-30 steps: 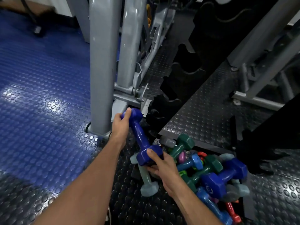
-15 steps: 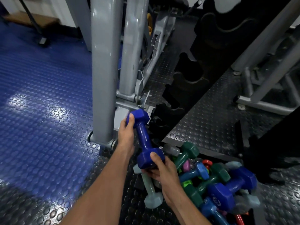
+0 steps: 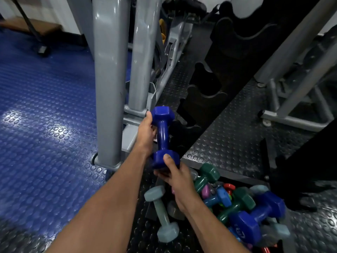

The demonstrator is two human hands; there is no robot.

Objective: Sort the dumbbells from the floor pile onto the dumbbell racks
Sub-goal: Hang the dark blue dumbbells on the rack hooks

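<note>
Raised since the earlier frame, blue dumbbell [image 3: 162, 136], clasped by left hand [image 3: 145, 133] and right hand [image 3: 176, 177]; rack [image 3: 206, 99] cradles empty, floor pile [image 3: 237, 207] largely unsorted.

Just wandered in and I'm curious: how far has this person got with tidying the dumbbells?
Barely started, it seems. The black rack cradles in view hold nothing. In hand: one dark blue dumbbell, left hand near its far head, right hand on its near head. Left: the colourful floor pile and the grey-blue dumbbell beside it.
</note>
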